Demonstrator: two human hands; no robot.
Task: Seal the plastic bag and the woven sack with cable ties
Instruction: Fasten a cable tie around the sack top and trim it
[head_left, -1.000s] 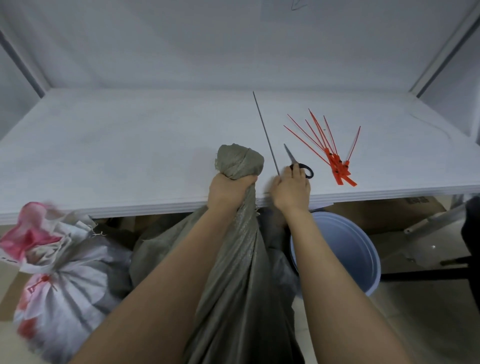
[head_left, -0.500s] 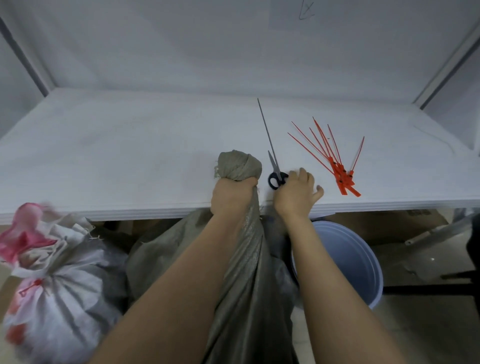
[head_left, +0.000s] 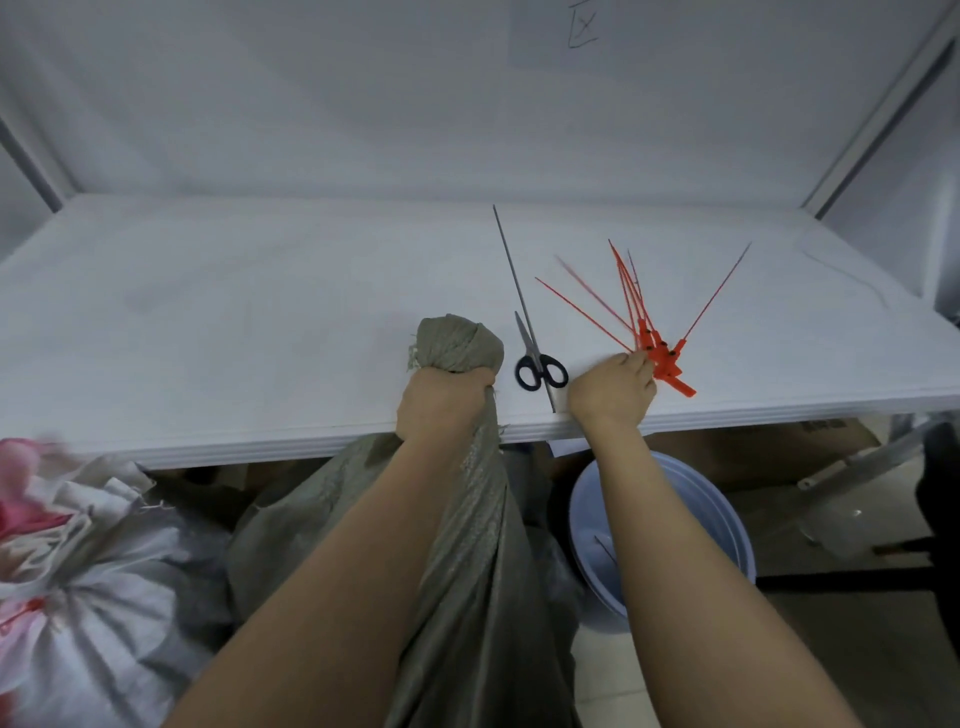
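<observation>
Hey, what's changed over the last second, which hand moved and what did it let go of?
The right hand let go of the scissors, now lying on the table, and moved right to the red cable ties, fingertips at their heads; whether it pinches one is unclear. The left hand still grips the woven sack by its bunched neck.

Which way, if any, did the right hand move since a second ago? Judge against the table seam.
Yes. The right hand moved right, away from the table seam, to the cable ties.

White table against a pale wall
</observation>
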